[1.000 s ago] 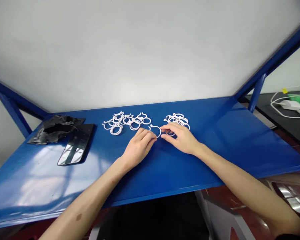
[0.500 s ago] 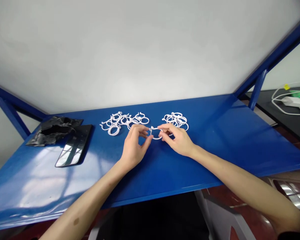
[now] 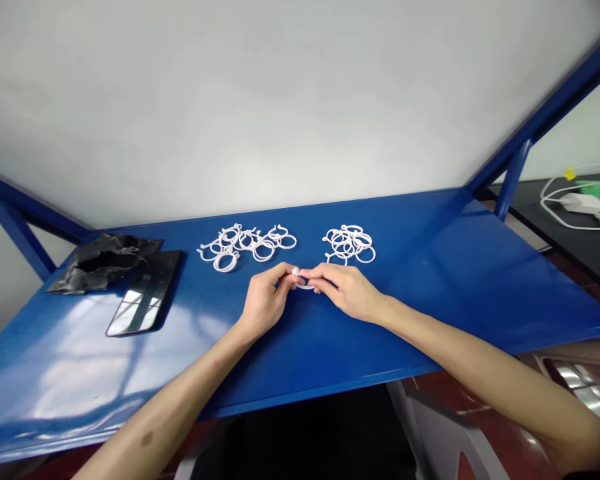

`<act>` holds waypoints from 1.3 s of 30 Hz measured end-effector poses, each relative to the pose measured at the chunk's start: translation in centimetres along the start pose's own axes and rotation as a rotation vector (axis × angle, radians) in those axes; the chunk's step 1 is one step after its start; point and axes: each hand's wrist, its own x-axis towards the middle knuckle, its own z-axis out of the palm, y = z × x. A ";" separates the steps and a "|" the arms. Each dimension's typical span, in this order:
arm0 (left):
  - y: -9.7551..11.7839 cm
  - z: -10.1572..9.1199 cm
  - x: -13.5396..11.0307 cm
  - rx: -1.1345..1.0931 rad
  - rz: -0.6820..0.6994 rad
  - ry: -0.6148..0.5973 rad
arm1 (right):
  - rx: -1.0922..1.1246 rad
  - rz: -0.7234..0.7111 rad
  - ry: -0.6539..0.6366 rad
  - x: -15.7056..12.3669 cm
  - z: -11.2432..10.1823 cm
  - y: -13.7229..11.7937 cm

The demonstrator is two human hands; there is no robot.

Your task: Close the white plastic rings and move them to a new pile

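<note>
Pinching one white ring [image 3: 303, 279] between fingertips, left hand [image 3: 265, 300] and right hand [image 3: 347, 291] meeting, forearms converging over blue table [image 3: 430, 280]

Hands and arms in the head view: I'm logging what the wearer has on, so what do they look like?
The left hand and right hand are bare: no gloves, rings or watch show. The left forearm and right forearm are uncovered, with no sleeve clearly in view. A small dark mark sits on the left forearm.
</note>
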 end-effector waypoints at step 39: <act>0.5 -0.4 3.8 0.757 0.864 0.181 | -0.112 0.109 0.187 0.7 -2.2 1.3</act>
